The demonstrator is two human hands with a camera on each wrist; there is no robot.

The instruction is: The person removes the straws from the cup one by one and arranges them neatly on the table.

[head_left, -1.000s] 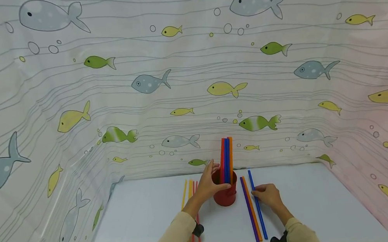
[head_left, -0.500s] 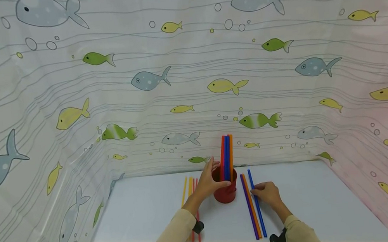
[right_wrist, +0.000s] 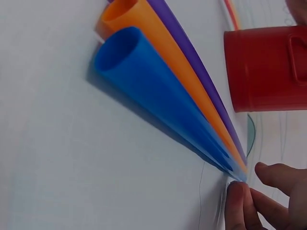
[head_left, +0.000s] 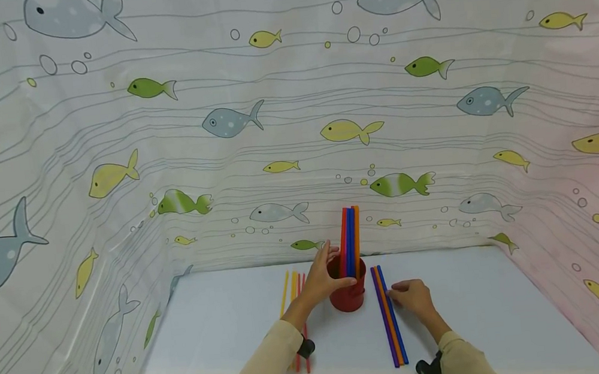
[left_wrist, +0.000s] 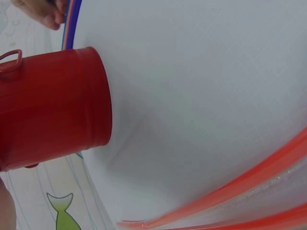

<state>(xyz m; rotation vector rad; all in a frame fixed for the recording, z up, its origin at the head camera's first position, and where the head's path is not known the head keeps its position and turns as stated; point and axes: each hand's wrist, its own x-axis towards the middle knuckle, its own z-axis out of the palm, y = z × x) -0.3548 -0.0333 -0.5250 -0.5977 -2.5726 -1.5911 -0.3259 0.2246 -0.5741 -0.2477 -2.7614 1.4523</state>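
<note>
My left hand (head_left: 319,278) holds the red cup (head_left: 347,301), its thumb across the front near the rim and the other fingers at the left side. Red, blue and orange straws (head_left: 349,242) stand upright inside. To the right of the cup, purple (head_left: 385,317), orange and blue (head_left: 396,325) straws lie side by side on the table. The right wrist view shows the blue straw (right_wrist: 153,91) against the orange one (right_wrist: 165,48). At the blue straw's far part, my right hand (head_left: 414,301) touches it with relaxed fingertips (right_wrist: 236,189), the thumb held apart.
Yellow (head_left: 285,294) and red straws lie left of the cup, partly behind my left forearm. In the left wrist view, red straws (left_wrist: 230,190) cross the lower right. A fish-patterned sheet (head_left: 291,103) rises behind the white table (head_left: 211,340) and along its sides.
The blue straw on the table has slid left, closing its gap to the orange one. My right hand has stayed nearly in place; my left hand remains on the cup. The head view has tilted slightly.
</note>
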